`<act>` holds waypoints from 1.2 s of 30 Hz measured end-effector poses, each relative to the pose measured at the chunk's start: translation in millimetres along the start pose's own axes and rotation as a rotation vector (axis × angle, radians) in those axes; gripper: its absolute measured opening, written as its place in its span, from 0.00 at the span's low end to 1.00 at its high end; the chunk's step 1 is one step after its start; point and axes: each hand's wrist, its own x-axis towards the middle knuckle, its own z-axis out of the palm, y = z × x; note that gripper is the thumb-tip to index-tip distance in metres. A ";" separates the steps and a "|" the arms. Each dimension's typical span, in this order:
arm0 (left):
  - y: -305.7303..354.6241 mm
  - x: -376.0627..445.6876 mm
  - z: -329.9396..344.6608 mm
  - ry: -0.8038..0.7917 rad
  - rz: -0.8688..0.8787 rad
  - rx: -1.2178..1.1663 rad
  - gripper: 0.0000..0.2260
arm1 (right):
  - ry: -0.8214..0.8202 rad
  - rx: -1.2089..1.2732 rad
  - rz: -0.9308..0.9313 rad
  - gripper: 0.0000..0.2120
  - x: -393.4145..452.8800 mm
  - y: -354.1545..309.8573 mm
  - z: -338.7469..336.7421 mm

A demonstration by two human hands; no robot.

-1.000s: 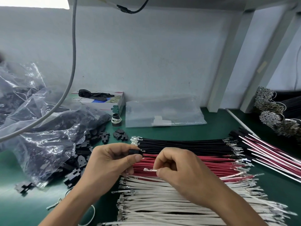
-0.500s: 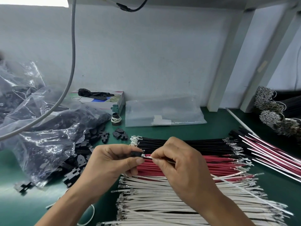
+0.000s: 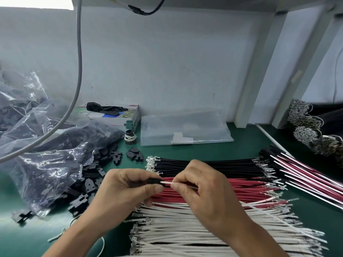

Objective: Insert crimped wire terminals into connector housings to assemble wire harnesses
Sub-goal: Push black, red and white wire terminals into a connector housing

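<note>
My left hand (image 3: 128,190) pinches a small black connector housing (image 3: 155,181) between thumb and fingers. My right hand (image 3: 206,190) pinches a white wire (image 3: 167,183) just behind its front end, which sits in the housing's right side. The wire trails right, over the piles, to its far terminal (image 3: 319,239). Below the hands lie rows of black wires (image 3: 204,165), red wires (image 3: 245,188) and white wires (image 3: 185,236), all with crimped metal terminals.
Loose black housings (image 3: 92,175) spill from a clear plastic bag (image 3: 46,156) at the left. A flat clear bag (image 3: 183,128) and a small box (image 3: 115,115) lie at the back. Red-white-black harnesses (image 3: 306,173) lie at the right; terminal bundles (image 3: 308,130) sit beyond.
My right hand lifted the white wire from the pile and brought it left to the housing. Its terminal, bare a second ago, now sits inside the housing.
</note>
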 end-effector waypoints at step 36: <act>-20.4 16.4 -90.4 0.264 0.159 1.470 0.19 | 0.781 -0.120 -0.045 0.16 25.2 10.5 -144.2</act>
